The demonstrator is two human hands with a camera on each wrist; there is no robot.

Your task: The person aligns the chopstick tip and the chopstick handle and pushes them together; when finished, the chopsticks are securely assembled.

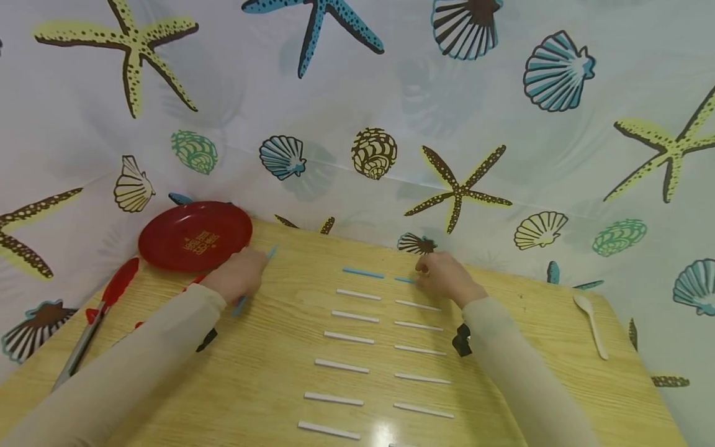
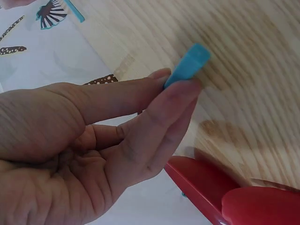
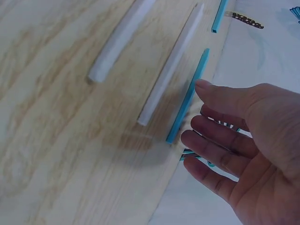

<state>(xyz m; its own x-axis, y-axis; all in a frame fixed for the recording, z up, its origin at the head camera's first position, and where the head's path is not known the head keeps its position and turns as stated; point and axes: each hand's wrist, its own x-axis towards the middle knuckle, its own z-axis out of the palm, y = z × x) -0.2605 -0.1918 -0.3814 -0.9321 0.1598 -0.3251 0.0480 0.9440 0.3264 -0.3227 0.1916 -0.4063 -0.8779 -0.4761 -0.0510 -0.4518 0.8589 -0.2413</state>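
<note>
My left hand [image 1: 237, 273] pinches a slim blue stick [image 2: 190, 61] between thumb and fingers, over the table beside a red plate [image 1: 162, 239]. At the far end of the right row of sticks, my right hand [image 1: 444, 276] is by a second blue stick [image 3: 190, 96] that lies on the table. In the right wrist view its thumb tip is right at that stick, the other fingers loosely bent. Another blue stick [image 1: 363, 272] lies to the left, heading the left row. White sticks [image 1: 359, 294] lie below in two columns, several in each.
Red-tipped metal tongs [image 1: 84, 338] lie at the left of the wooden table [image 1: 251, 385], partly behind the left arm. A pale spoon [image 1: 593, 326] rests near the right edge. A cloth printed with shells and starfish [image 1: 335, 205] hangs along the table's far edge.
</note>
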